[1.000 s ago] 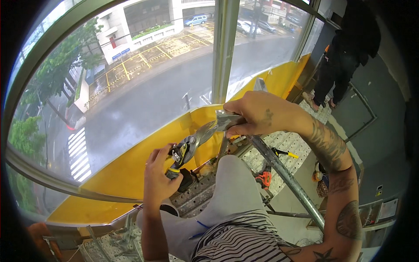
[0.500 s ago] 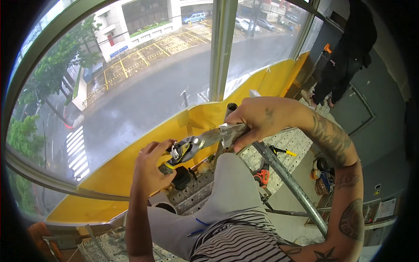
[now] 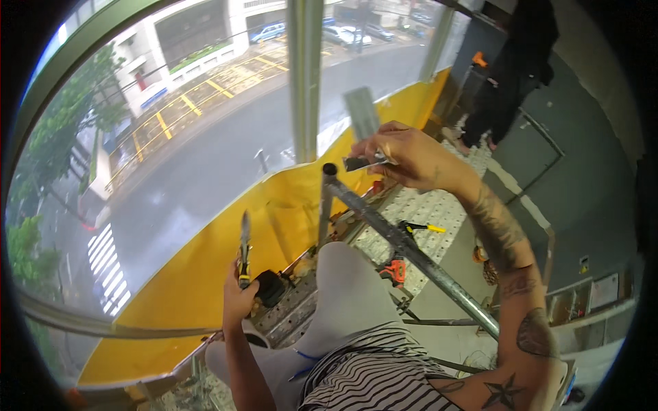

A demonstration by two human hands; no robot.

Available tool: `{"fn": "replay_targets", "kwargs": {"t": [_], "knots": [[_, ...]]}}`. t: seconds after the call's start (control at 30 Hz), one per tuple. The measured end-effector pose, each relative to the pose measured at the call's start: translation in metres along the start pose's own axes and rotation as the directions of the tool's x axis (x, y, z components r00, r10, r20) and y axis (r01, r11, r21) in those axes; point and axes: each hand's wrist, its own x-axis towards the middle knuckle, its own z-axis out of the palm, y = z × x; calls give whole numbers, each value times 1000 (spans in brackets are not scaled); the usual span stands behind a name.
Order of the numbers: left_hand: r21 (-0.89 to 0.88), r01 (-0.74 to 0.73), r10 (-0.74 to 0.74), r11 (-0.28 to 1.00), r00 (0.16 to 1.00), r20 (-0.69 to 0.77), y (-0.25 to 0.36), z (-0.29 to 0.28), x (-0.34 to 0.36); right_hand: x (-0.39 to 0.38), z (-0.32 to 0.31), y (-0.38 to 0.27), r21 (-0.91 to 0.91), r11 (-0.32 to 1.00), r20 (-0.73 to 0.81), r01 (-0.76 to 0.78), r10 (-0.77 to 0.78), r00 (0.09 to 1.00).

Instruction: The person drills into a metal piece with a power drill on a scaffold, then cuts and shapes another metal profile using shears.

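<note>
In the head view, the snips (image 3: 245, 246) are now standing clear of the metal piece (image 3: 362, 113); half a second ago the blades were meeting it. The two are now being held well apart, so no cut is being made at this moment. The left grip (image 3: 240, 301) is closing around the snips' handles at the left, with the blades pointing to the far side; whether those blades are together, I cannot tell. The right grip (image 3: 418, 157) is clamping the metal piece between thumb and fingers, farther off and to the right, near the open end of a pipe (image 3: 411, 243).

The snips are showing slim, tapering grey blades and yellow-and-black handles. The metal piece is looking thin, flat and dull silver, its far part blurring. The round pipe is running from far left to near right, scuffed and grey. Beyond it, perforated metal planking (image 3: 435, 198) is lying under an orange-and-black tool (image 3: 393, 272), while smooth yellow sheeting (image 3: 199, 267) is curving along the window.
</note>
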Motion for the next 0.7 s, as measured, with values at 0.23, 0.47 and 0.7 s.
{"fn": "replay_targets", "kwargs": {"t": [0.23, 0.47, 0.7], "knots": [[571, 498, -683, 652, 713, 157, -174, 87, -17, -31, -1, 7, 302, 950, -575, -77, 246, 780], [817, 172, -728, 551, 577, 369, -189, 155, -51, -80, -32, 15, 560, 822, -737, 104, 436, 517], [842, 197, -786, 503, 510, 350, -210, 160, -46, -84, -37, 3, 751, 524, -658, 401, 544, 521]]}}
